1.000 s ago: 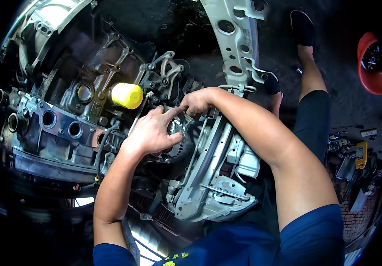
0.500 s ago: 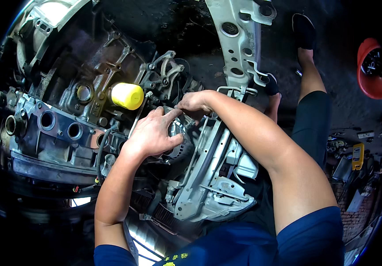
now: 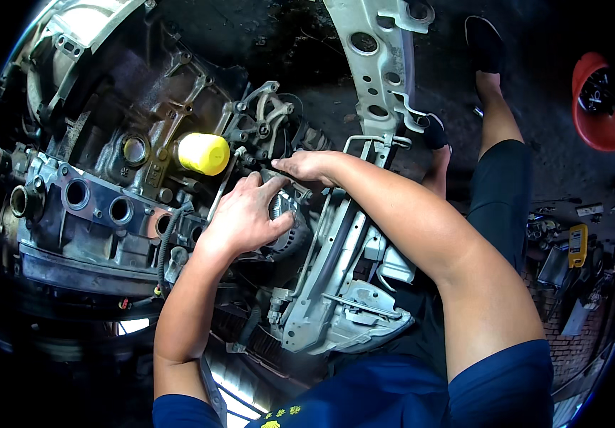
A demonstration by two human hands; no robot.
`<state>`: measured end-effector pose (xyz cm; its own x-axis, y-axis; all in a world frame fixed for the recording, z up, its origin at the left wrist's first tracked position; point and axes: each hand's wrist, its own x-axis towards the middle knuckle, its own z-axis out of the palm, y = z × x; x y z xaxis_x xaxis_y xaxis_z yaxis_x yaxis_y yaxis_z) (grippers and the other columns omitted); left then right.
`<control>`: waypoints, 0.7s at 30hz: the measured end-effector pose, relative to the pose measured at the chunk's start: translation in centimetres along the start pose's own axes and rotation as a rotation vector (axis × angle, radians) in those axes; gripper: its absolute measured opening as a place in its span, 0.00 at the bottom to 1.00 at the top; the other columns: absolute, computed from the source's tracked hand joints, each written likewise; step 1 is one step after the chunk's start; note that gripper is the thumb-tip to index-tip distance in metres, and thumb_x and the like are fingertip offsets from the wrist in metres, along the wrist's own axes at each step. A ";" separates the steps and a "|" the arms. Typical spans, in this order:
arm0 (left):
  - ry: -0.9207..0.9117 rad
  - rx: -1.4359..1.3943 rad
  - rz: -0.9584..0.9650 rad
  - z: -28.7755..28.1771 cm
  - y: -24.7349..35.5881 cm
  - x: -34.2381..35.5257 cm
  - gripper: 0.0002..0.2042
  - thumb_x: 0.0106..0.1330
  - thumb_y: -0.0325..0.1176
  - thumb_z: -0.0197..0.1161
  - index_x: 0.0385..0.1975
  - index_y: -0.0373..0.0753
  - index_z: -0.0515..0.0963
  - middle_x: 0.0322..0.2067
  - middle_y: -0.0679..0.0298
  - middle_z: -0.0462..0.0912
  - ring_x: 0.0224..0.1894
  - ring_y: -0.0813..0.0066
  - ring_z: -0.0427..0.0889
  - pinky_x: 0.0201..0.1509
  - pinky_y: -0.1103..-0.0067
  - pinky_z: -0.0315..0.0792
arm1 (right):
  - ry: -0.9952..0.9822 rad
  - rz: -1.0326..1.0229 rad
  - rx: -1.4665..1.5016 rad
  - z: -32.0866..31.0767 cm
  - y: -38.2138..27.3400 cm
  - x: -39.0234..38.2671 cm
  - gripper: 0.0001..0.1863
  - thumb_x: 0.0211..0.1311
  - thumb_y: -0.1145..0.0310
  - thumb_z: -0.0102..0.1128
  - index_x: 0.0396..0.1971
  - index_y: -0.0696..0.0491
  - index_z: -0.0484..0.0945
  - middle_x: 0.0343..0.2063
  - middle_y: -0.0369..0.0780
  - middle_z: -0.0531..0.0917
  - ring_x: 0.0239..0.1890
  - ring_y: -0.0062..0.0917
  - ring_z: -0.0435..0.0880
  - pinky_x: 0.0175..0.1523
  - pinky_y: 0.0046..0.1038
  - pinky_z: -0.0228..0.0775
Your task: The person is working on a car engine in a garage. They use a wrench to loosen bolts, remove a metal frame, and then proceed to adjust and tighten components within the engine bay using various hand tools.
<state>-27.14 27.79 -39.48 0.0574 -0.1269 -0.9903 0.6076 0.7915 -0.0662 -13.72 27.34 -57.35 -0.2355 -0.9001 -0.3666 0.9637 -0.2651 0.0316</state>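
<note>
Head view, left hand (image 3: 244, 217) spread flat on the alternator (image 3: 287, 227), grip wide, right hand (image 3: 309, 165) pinching a bolt area beside the yellow oil filter (image 3: 204, 153), grip narrow.

Left hand (image 3: 244, 217) lies palm-down on the alternator (image 3: 287, 227), fingers spread over its top. Right hand (image 3: 309, 165) sits just above it, fingertips pinched on a small dark part at the bracket (image 3: 264, 118); can't tell what exactly. Yellow filter (image 3: 204, 153) just left of both hands, on the engine block (image 3: 100, 207). Silver crossmember (image 3: 378, 64) runs top to btm on the right. Red tub (image 3: 600, 107) far right on the floor.
</note>
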 end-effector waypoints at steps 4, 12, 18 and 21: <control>0.029 -0.020 -0.017 0.4 -0.2 -0.3 0.34 0.61 0.53 0.65 0.66 0.43 0.77 0.50 0.43 0.79 0.58 0.44 0.79 0.64 0.58 0.74 | 0.097 -0.009 0.045 0.4 0.0 -0.2 0.26 0.81 0.49 0.48 0.59 0.56 0.80 0.54 0.48 0.81 0.50 0.39 0.83 0.44 0.42 0.78; 0.017 -0.084 -0.036 0.0 0.0 -0.2 0.33 0.61 0.52 0.66 0.66 0.44 0.78 0.50 0.44 0.79 0.59 0.45 0.78 0.65 0.59 0.74 | -0.001 0.083 0.093 -0.7 0.0 -0.1 0.24 0.79 0.52 0.54 0.58 0.56 0.81 0.51 0.44 0.86 0.39 0.32 0.87 0.42 0.41 0.83; 0.080 -0.025 -0.011 1.2 -0.5 -0.5 0.31 0.61 0.51 0.66 0.63 0.42 0.78 0.49 0.46 0.78 0.57 0.47 0.78 0.63 0.59 0.74 | -0.065 0.080 0.174 -0.1 -1.4 -2.0 0.29 0.79 0.46 0.53 0.64 0.55 0.78 0.64 0.48 0.80 0.61 0.37 0.80 0.58 0.46 0.76; 0.079 -0.060 0.005 1.2 -0.3 -0.3 0.32 0.61 0.49 0.64 0.66 0.44 0.75 0.50 0.46 0.76 0.57 0.45 0.77 0.63 0.58 0.73 | 0.004 0.071 0.086 -0.3 -1.1 -1.6 0.27 0.80 0.46 0.52 0.60 0.55 0.79 0.53 0.44 0.84 0.48 0.34 0.85 0.46 0.43 0.81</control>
<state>-26.35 26.86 -38.99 -0.0039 -0.0772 -0.9970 0.5590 0.8265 -0.0661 -14.35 29.17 -57.07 -0.1667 -0.9164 -0.3640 0.9636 -0.2297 0.1370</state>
